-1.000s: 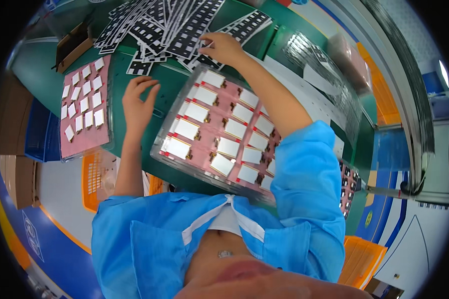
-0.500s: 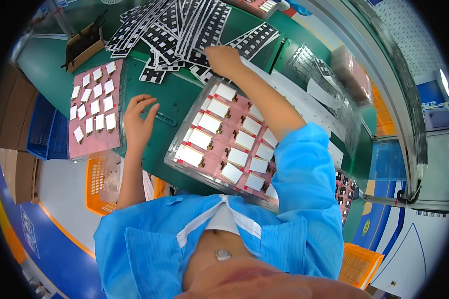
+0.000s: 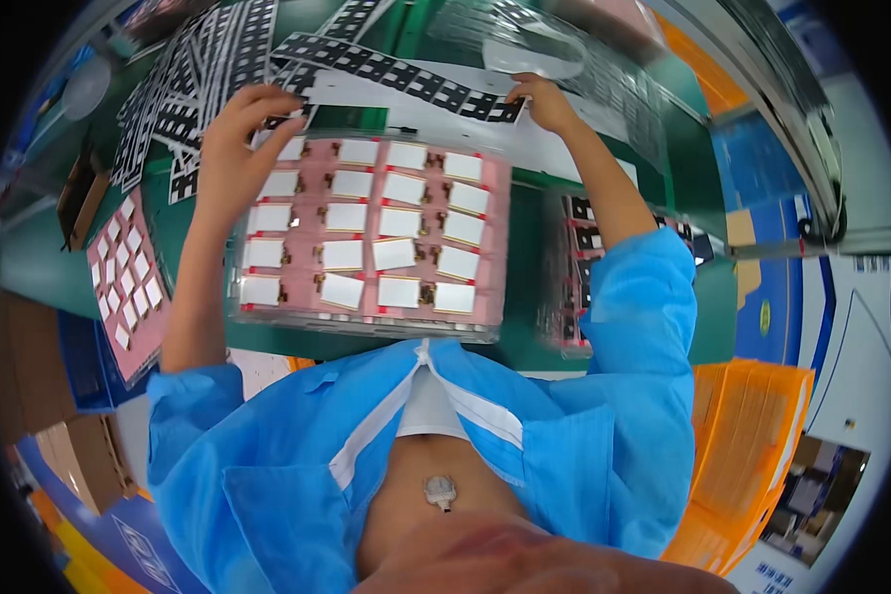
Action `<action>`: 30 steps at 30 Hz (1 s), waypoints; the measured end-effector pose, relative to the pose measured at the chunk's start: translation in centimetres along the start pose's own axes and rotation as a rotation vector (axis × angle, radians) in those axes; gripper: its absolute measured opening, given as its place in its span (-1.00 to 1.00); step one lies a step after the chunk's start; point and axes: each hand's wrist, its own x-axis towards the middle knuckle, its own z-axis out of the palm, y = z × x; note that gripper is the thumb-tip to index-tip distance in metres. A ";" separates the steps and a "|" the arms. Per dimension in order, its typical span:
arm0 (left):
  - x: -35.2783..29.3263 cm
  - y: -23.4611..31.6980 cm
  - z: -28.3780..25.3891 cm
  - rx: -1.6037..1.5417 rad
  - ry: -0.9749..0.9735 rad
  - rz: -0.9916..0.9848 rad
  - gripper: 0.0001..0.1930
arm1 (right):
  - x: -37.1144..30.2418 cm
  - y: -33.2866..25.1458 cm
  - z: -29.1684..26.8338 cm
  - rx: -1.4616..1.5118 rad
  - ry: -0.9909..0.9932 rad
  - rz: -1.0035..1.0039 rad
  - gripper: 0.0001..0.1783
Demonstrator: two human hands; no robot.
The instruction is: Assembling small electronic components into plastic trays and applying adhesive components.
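Note:
My right hand [image 3: 546, 104] pinches the right end of a long black-and-white strip [image 3: 396, 74] with rectangular cut-outs. The strip slants across the bench, its far left end lying among other strips. My left hand [image 3: 238, 144] hovers over the far left corner of a clear tray, thumb and fingers apart; a dark bit shows between them, and contact is unclear. On the tray's pink sheet [image 3: 304, 267] lie rows of white rectangular pieces [image 3: 345, 217] with small brown-gold connector tails and red edges.
A heap of similar strips [image 3: 193, 89] covers the far left. A smaller pink sheet with white pieces [image 3: 119, 277] lies at left, by a brown box [image 3: 84, 198]. Clear plastic trays [image 3: 564, 59] stand far right; another tray with dark pieces [image 3: 564, 287] sits beneath my right arm.
My right hand has moved right, drawing one strip out from the heap. My left hand has moved up to the tray's far corner. The view has turned, so the tray now looks squarer.

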 end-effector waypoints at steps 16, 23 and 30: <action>15.2 -5.2 32.7 0.055 -0.685 0.143 -0.45 | -3.0 0.0 4.5 0.001 0.070 0.512 -0.64; 14.3 -5.7 33.8 -0.028 -0.670 0.149 -0.42 | -3.5 -1.5 4.8 -0.131 0.108 0.491 -0.77; 13.9 -6.0 34.2 0.025 -0.656 0.117 -0.42 | -3.7 -1.2 5.0 -0.064 0.168 0.503 -0.77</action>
